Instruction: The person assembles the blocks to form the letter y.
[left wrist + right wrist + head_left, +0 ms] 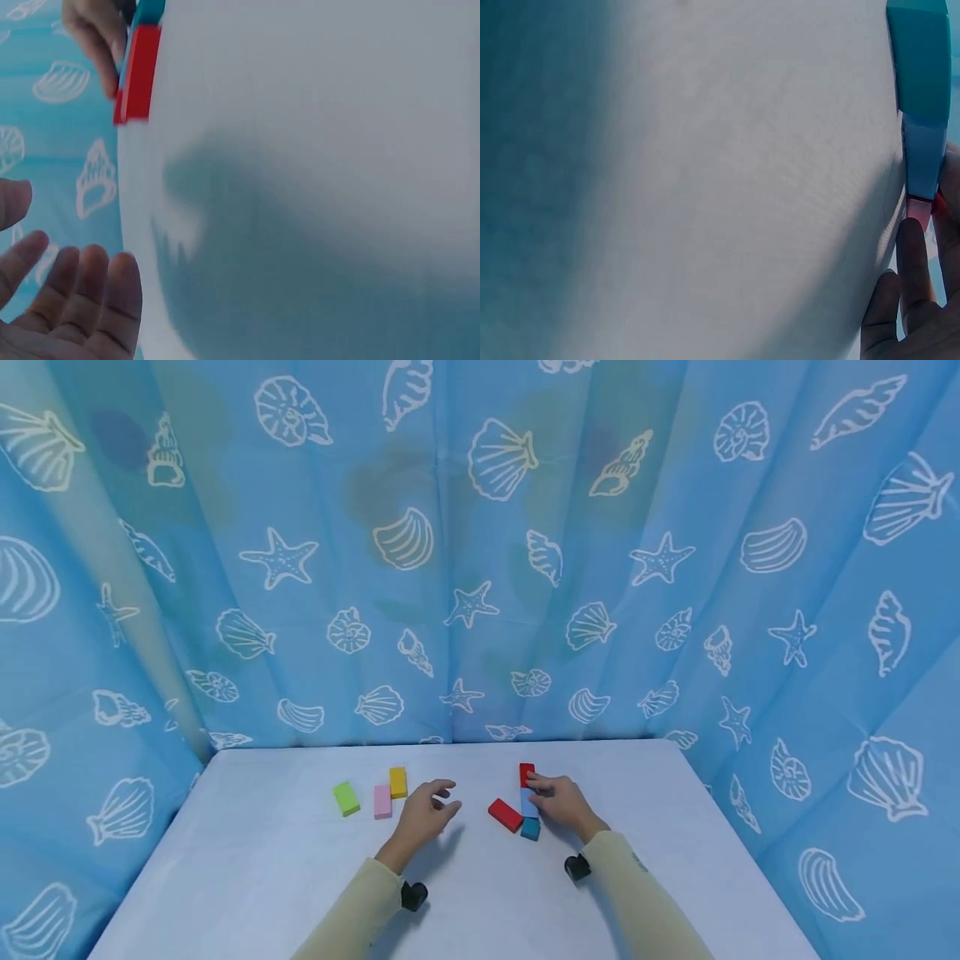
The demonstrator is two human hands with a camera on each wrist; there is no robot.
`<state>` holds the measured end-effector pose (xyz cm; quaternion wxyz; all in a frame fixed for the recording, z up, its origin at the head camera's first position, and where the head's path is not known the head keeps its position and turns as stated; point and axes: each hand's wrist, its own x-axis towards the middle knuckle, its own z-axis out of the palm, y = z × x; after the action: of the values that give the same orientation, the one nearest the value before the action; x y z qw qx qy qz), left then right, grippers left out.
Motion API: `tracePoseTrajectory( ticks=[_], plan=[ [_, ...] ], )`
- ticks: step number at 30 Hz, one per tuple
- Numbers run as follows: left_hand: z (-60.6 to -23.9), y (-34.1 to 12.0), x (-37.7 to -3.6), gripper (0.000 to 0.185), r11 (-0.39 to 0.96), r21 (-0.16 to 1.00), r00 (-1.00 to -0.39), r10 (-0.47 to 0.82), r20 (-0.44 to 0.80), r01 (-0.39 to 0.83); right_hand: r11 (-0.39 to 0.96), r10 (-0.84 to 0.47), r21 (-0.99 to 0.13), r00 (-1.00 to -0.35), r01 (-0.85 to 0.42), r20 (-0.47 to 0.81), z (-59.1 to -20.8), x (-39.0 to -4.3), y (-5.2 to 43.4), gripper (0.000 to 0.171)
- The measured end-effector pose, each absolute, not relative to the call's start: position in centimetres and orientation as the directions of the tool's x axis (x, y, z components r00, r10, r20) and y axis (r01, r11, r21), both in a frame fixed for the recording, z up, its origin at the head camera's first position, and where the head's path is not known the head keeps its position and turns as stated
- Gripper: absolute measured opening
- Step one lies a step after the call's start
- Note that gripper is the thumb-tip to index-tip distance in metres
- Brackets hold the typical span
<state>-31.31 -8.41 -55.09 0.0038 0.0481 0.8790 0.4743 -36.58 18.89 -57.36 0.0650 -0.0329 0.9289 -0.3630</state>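
My left hand (423, 814) hangs over the table with its fingers parted and nothing in them. In the left wrist view its fingers (90, 292) are loosely bent. My right hand (564, 802) touches a row of blocks, its fingertips on the far red block (527, 771) and the light blue block (529, 803). At the row's near end sits a teal block (530, 829). Another red block (506, 815) lies slanted just left of the row. The right wrist view shows fairly straight fingers (911, 259) against the red block's end (919, 212).
Left of my left hand lie a pink block (382, 802), a yellow block (398, 782) and a green block (347, 798). They rest on a white-covered table (285, 877). A blue shell-patterned curtain (465, 652) hangs along the table's back and sides.
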Motion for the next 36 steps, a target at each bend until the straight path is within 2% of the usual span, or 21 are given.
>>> tracePoseTrajectory(
  ticks=[10, 20, 32, 36],
  plan=[
    [-54.8, -11.7, -31.8, 0.042, 0.582, 0.808, -0.996, 0.073, 0.061, 0.092, 0.736, -0.105, -0.677, -0.99, -0.012, -0.096, -57.8, -36.4, 19.9, 0.042],
    [-54.1, -14.5, -32.4, 0.042, 0.643, 0.738, -0.979, 0.133, 0.155, 0.204, 0.724, -0.116, -0.689, -0.99, -0.03, -0.08, -57.7, -36.3, 19.6, 0.041],
    [-53.3, -17.4, -33.9, 0.052, 0.681, 0.705, -0.979, 0.183, 0.095, 0.196, 0.719, -0.128, -0.694, -0.989, -0.046, -0.067, -57.6, -36.5, 19.1, 0.041],
    [-53.5, -17.7, -34.5, 0.051, 0.686, 0.711, -0.986, 0.155, 0.067, 0.156, 0.719, -0.127, -0.693, -0.99, -0.05, -0.06, -57.7, -36.6, 19.3, 0.041]
  ],
)
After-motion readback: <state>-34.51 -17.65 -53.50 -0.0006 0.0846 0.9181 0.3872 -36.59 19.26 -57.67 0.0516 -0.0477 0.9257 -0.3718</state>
